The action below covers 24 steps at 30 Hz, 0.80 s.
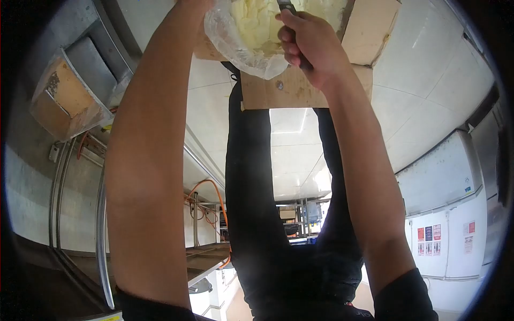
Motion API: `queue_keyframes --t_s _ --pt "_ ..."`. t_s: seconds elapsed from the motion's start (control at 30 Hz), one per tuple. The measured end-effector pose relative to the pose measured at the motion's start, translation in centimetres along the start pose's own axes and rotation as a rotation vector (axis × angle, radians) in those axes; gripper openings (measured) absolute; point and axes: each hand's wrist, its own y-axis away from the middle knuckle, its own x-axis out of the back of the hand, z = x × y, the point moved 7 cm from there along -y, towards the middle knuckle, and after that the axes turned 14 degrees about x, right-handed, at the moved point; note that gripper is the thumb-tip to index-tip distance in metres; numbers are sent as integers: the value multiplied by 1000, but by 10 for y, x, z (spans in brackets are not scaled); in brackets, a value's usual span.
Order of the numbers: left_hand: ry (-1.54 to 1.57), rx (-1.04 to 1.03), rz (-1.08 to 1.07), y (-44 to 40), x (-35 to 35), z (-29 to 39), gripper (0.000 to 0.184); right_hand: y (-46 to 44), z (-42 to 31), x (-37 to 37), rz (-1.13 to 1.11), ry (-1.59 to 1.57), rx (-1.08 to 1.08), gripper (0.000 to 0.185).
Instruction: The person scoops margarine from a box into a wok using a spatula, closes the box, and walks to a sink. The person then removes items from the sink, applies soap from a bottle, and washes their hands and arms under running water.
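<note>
An open cardboard box at the top of the view holds a clear plastic liner. Inside the liner is a pale yellow, butter-like mass with an uneven, cut-looking surface. My right hand is closed around the dark handle of a tool, over the yellow mass. The tool's far end runs out of the top of the frame, so its kind is hidden. My left hand is mostly cut off by the top edge, beside the liner's left side; its fingers do not show.
Below the box are my legs in black trousers, on a pale tiled floor. At the left stand a metal bin-like container and metal rails. An orange hose hangs by a rack. A white chest-like appliance stands right.
</note>
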Motion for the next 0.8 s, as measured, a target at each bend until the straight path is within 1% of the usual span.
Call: queue_keyframes --t_s 0.03,0.13,0.23,0.33,0.43,0.5,0.53,0.63,0.67,0.73,0.8 --pt "45 61 -9 3 0 -2 28 -3 2 0 9 -6 13 27" --pt "215 40 -174 -20 -8 -16 28 -9 -2 -5 26 4 29 28" --pt "242 108 -298 -20 -10 -28 25 14 -9 2 51 61 -1 29" --pt "306 87 -228 21 -12 -8 24 21 -9 4 69 76 19 31" --pt "368 61 -535 -2 -18 -14 26 -8 -9 -7 52 69 37 34" --pt "367 42 -511 -4 -14 -13 27 -37 -2 -10 49 61 32 32" --pt "368 31 -499 -4 -12 -11 28 -46 -2 -13 86 34 70 31" --pt "366 39 -566 -15 -12 -16 27 -56 -25 -23 68 216 3 32" --pt "351 31 -557 -15 -12 -20 26 -66 -19 -27 54 225 -63 32" --pt "326 -7 -539 -1 -11 -6 24 -92 -13 -29 45 207 -132 32" --pt "295 24 -386 23 -11 6 22 -118 -8 -28 43 178 -176 32"
